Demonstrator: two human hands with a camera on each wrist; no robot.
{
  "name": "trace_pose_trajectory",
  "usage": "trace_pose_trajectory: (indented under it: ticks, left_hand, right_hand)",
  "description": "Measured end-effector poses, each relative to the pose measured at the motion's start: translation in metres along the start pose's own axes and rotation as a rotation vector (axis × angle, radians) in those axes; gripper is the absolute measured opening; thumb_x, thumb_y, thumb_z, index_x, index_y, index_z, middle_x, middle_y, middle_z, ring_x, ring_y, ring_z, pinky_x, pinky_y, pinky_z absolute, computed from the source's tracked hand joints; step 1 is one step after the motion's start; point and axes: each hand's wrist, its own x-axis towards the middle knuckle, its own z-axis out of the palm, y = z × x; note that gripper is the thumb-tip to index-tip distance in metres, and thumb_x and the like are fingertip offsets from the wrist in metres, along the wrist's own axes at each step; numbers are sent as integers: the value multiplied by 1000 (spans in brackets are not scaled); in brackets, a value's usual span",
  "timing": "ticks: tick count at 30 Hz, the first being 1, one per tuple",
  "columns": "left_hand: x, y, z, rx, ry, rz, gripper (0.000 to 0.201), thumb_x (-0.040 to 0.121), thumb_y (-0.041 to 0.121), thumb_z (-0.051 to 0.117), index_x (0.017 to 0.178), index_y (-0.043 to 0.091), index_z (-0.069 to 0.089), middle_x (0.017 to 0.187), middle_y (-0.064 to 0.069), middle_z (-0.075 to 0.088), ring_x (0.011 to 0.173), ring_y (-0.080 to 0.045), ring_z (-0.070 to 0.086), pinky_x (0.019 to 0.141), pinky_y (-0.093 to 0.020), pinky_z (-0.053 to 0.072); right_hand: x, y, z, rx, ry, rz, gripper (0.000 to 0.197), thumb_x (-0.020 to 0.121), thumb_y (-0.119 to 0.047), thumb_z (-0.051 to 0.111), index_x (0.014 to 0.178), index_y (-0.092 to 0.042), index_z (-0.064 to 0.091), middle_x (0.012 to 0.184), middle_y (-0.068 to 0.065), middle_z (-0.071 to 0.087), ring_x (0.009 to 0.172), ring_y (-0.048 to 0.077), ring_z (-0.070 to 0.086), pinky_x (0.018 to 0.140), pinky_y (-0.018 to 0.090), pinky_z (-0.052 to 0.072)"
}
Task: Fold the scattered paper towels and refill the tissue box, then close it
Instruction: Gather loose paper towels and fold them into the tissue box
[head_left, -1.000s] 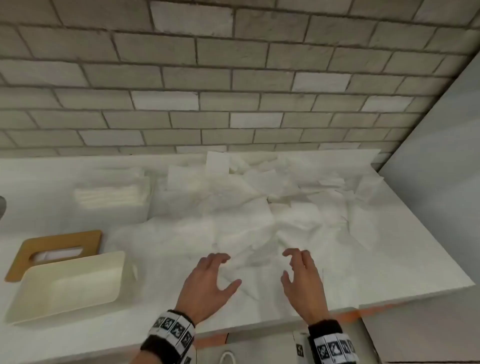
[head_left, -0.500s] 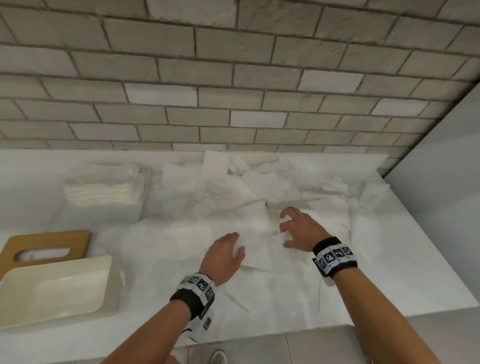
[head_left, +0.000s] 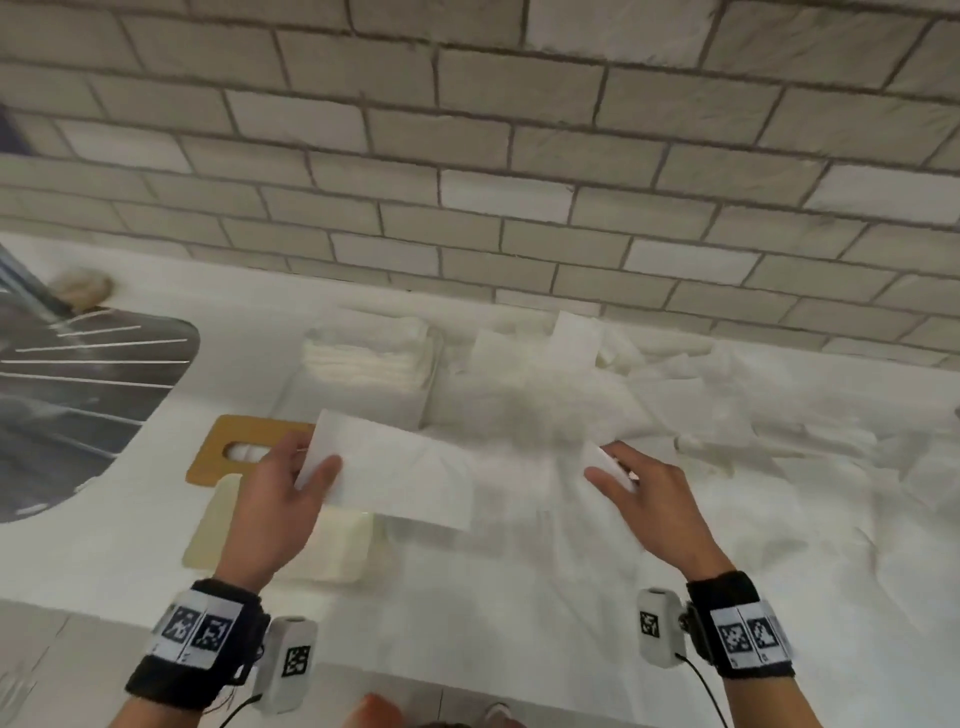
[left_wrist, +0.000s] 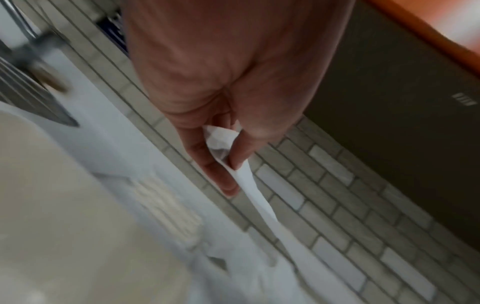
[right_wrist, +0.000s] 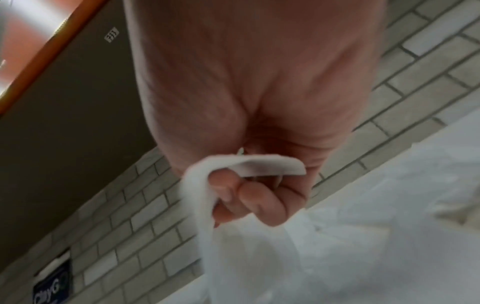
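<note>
A white paper towel (head_left: 400, 467) hangs lifted above the counter, stretched between my two hands. My left hand (head_left: 318, 460) pinches its left edge between thumb and fingers, just above the open cream tissue box (head_left: 332, 553). In the left wrist view my left hand (left_wrist: 228, 162) clamps the sheet (left_wrist: 259, 207), which trails downward. My right hand (head_left: 605, 462) grips the right end, blurred in the head view. In the right wrist view my right hand (right_wrist: 233, 191) has its fingers curled round a corner of the towel (right_wrist: 259, 165). The box's wooden lid (head_left: 236, 428), with a slot, lies flat behind the box.
A stack of folded towels (head_left: 363, 358) sits by the brick wall (head_left: 467, 156). Loose towels (head_left: 701, 415) cover the counter's middle and right. A sink with a ribbed drainer (head_left: 78, 395) lies at the left. The counter's front edge (head_left: 467, 670) runs just past my wrists.
Both hands left the loose pile, took hold of one towel and lifted it leftward over the box. The head view swung left, bringing the sink into sight.
</note>
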Motion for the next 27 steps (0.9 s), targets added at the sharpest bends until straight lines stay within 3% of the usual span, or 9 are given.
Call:
trace_pose_trajectory:
  ticks: [3, 5, 11, 14, 16, 19, 23, 25, 27]
  left_hand:
    - [12, -58, -26, 233, 4, -108, 18, 101, 18, 69, 116, 9, 65, 100, -9, 76, 93, -39, 70, 75, -41, 47]
    - [22, -92, -31, 343, -64, -193, 20, 100, 12, 67, 118, 3, 62, 108, -20, 72, 100, -48, 66, 78, -43, 45]
    - [38, -136, -23, 590, -248, -218, 47, 103, 12, 54, 146, 1, 38, 126, -20, 64, 115, -38, 65, 88, -42, 50]
    - [39, -132, -30, 633, -322, -213, 60, 107, 21, 53, 156, -1, 25, 138, -19, 58, 123, -36, 63, 97, -40, 50]
    - [37, -120, -47, 697, -329, -145, 55, 110, 33, 50, 151, 1, 33, 128, -18, 63, 118, -38, 64, 93, -44, 50]
    - [38, -99, -88, 313, -116, 83, 42, 111, 47, 38, 137, 16, 51, 114, -8, 71, 103, -33, 68, 78, -40, 45]
    - [60, -78, -134, -413, -339, 50, 69, 93, 88, 27, 148, 49, 43, 142, 14, 63, 132, -5, 59, 106, -34, 45]
    - [73, -77, -138, -628, -482, -99, 78, 83, 94, 43, 149, 51, 44, 147, 4, 61, 136, -14, 60, 110, -41, 49]
    - [82, -87, -144, -716, -520, -193, 76, 78, 79, 74, 145, 49, 52, 148, -4, 58, 133, -22, 63, 109, -49, 53]
  right_hand:
    - [6, -39, 38, 57, -29, -19, 22, 102, -43, 71, 123, -42, 66, 98, -15, 75, 94, 1, 67, 76, 14, 48]
    - [15, -73, 61, 65, -82, -48, 34, 102, -41, 71, 132, -49, 58, 98, -11, 72, 95, -3, 63, 78, 10, 46]
    - [34, -178, 112, 115, -221, -208, 62, 105, -28, 69, 151, -56, 40, 80, -29, 58, 86, -5, 53, 88, 19, 45]
    - [41, -223, 132, 96, -311, -283, 51, 105, -25, 68, 145, -52, 49, 108, -39, 63, 94, -4, 58, 100, 25, 48]
    - [44, -248, 146, 69, -399, -340, 42, 106, -25, 68, 139, -49, 54, 128, -23, 68, 110, 8, 67, 113, 34, 47]
    - [44, -282, 160, 44, -518, -420, 29, 106, -28, 68, 130, -42, 61, 126, -13, 71, 106, 31, 71, 104, 46, 51]
    - [46, -316, 163, 235, -563, -405, 10, 103, -20, 74, 111, -23, 68, 108, -13, 70, 103, 18, 68, 98, 33, 51]
    - [47, -314, 161, 314, -521, -364, 13, 102, -20, 76, 108, -19, 66, 104, -7, 69, 101, 20, 68, 100, 43, 54]
    - [50, -308, 170, 329, -473, -291, 22, 100, -25, 78, 113, -19, 62, 100, 1, 73, 95, 27, 72, 90, 54, 57]
